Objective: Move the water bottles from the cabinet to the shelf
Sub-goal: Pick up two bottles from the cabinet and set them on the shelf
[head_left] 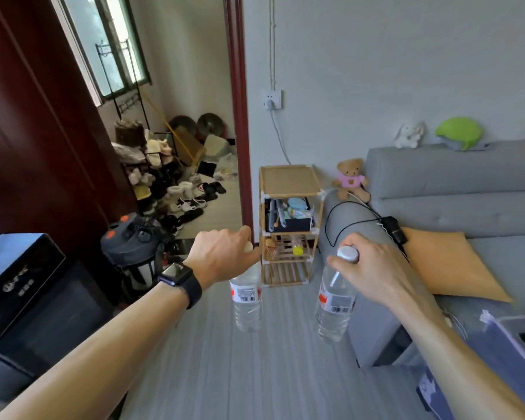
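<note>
My left hand (222, 256), with a dark watch on the wrist, grips a clear water bottle (247, 301) by its neck; the bottle hangs upright over the floor. My right hand (373, 268) holds a second clear water bottle (334, 301) by its white cap, tilted slightly. Both bottles carry red and white labels. Ahead, against the wall beside the sofa, stands a small wooden shelf (288, 180) with a bare top tier, a dark box of items on the second tier and a small bottle with a yellow cap on the third.
A grey sofa (455, 189) with a teddy bear (350, 177) and an orange cushion (449, 265) fills the right. A black cabinet (28, 286) and a grey appliance (134, 247) stand at left. An open doorway shows shoes (188, 201) on the floor.
</note>
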`<state>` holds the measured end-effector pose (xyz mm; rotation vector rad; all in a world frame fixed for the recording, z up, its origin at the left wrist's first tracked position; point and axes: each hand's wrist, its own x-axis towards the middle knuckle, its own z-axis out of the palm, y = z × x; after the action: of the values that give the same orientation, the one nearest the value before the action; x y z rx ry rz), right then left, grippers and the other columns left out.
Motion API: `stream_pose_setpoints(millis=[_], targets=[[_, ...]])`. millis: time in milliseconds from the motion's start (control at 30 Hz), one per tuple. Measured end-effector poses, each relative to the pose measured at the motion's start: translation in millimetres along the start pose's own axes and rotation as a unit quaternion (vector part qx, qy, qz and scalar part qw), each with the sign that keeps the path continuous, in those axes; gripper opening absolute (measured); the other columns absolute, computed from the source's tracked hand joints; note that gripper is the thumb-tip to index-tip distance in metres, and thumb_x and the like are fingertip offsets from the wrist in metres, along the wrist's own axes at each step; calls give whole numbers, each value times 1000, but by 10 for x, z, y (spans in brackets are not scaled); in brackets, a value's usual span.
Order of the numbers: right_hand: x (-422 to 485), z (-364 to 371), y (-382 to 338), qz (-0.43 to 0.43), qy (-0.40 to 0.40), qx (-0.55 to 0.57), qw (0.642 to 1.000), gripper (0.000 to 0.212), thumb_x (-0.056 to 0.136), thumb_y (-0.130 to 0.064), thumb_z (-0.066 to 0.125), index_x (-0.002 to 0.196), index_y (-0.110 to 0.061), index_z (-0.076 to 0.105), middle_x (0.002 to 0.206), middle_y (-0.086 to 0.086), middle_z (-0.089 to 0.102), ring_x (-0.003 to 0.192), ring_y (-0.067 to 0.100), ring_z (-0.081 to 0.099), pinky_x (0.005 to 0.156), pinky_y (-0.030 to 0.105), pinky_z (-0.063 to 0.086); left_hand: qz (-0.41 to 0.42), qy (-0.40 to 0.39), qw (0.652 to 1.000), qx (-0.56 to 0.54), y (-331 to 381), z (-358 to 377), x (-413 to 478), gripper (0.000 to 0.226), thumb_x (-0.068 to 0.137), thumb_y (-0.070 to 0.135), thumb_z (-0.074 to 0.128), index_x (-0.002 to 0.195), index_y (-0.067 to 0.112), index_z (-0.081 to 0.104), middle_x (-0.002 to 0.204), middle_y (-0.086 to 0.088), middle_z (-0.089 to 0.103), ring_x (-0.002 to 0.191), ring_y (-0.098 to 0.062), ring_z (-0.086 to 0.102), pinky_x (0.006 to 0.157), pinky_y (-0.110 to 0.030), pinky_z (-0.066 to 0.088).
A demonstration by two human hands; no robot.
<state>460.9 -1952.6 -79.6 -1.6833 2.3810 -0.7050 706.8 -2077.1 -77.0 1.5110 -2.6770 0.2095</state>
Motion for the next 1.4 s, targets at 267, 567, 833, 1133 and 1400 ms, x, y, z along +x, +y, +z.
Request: stream_pose_setpoints(millis=[267, 567, 833, 1133, 1400], targets=[[1502, 87, 337, -23, -19, 9, 1000, 26, 84, -55, 62, 86, -35, 46, 68, -9, 58, 74, 28, 54, 56, 33, 35, -38, -5, 999, -9, -17, 112, 1434, 36, 93, 57, 33, 95, 22, 43, 75, 0, 63, 67, -26, 61, 62, -36, 50], [2972, 390, 732, -18, -36, 17, 999, 25, 85, -59, 61, 87, -35, 53, 68, -12, 59, 74, 23, 57, 59, 32, 42, -27, -35, 999, -24, 3, 512, 3032, 37, 93, 56, 34, 96, 22, 48, 77, 0, 63, 70, -25, 61, 64, -36, 50], [4447, 722, 923, 24, -37, -8, 999, 27, 83, -56, 63, 87, -31, 55, 80, -6, 67, 81, 28, 58, 63, 34, 45, -18, -44, 997, -66, -138, 1090, 4389, 33, 93, 54, 38, 97, 21, 44, 70, 4, 56, 63, -25, 54, 59, -33, 45], [5927, 1042, 1184, 73, -12, 27, 997, 26, 83, -57, 60, 96, -36, 52, 85, -3, 67, 81, 28, 60, 69, 41, 53, 3, -67, 994, -87, -230, 1469, 5979, 34, 94, 55, 36, 99, 22, 47, 78, 4, 63, 64, -20, 56, 53, -30, 37], [7165, 1422, 1532, 63, -55, 49, 995, 22, 84, -51, 64, 91, -33, 54, 81, -11, 64, 79, 18, 57, 65, 32, 41, -26, -91, 992, -82, -175, 1842, 7260, 36, 94, 57, 37, 98, 22, 47, 68, 6, 56, 53, -12, 47, 48, -29, 33]])
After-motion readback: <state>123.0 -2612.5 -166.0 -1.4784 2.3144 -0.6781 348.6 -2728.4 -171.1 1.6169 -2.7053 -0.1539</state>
